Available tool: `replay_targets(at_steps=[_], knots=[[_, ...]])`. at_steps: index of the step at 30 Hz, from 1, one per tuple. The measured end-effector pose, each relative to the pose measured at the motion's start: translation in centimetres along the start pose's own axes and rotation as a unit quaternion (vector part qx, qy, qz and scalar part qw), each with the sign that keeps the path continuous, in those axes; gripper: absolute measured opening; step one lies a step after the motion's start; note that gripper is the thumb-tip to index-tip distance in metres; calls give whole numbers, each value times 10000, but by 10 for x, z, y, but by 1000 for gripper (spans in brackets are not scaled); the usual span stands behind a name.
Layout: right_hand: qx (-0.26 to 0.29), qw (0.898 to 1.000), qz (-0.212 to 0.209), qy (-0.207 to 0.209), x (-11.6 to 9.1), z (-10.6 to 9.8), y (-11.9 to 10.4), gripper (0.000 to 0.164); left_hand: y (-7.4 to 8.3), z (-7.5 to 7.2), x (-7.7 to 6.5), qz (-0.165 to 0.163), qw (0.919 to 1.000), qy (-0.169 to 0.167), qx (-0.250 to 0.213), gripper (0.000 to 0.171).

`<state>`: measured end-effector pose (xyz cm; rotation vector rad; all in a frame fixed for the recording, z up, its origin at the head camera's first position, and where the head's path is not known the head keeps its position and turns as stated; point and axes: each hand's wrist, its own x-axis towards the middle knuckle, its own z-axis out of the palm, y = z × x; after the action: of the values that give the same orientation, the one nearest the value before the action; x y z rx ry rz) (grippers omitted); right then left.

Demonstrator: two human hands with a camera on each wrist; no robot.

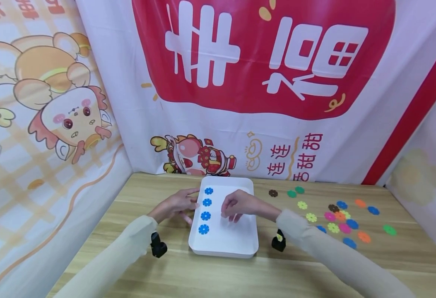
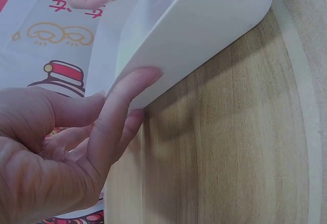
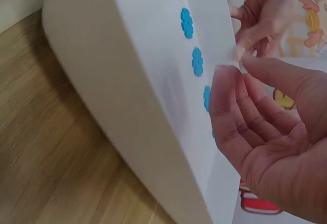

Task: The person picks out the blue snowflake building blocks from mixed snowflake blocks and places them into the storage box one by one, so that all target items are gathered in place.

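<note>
A white tray (image 1: pixel 225 249) lies lengthwise before me, with several blue snowflake discs (image 1: pixel 205 215) lined up in a column along its left side. My left hand (image 1: pixel 177 205) holds the tray's left edge; in the left wrist view the thumb is at the rim and a finger lies along the outer wall (image 2: pixel 204 35). Over the tray's middle, right of the discs, is my right hand (image 1: pixel 238 205), its fingers curled. In the right wrist view the thumb and index fingertips (image 3: pixel 223 71) come close together, and no disc shows between them.
Loose snowflake discs in several colours are scattered on the wooden table (image 1: pixel 147 269) to the right, among them a green disc (image 1: pixel 389 230) and a brown disc (image 1: pixel 273 193). Behind the table hangs a printed cloth (image 1: pixel 203 111); another cloth covers the left side.
</note>
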<state>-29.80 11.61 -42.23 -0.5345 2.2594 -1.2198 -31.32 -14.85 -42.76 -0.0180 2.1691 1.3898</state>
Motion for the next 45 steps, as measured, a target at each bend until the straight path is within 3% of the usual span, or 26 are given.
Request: replay_targets(at_steps=[17, 24, 30, 33, 38, 45], knots=[[605, 9914, -491, 1047, -62, -85, 56, 25, -2, 1, 5, 76, 9999, 87, 94, 69], [403, 9809, -686, 1773, -89, -137, 100, 30, -3, 2, 6, 41, 9999, 77, 100, 70], [-132, 9730, -424, 2265, -117, -177, 142, 37, -3, 0, 5, 87, 9999, 56, 78, 70], [-596, 9731, -66, 2226, -132, -192, 160, 43, -3, 0, 4, 119, 9999, 7, 65, 70], [-898, 9761, 536, 1904, -153, -206, 187, 52, -4, 0, 4, 117, 9999, -43, -46, 71], [-1236, 9761, 649, 1664, -177, -215, 207, 55, -4, 1, 2, 156, 9998, -39, -114, 71]])
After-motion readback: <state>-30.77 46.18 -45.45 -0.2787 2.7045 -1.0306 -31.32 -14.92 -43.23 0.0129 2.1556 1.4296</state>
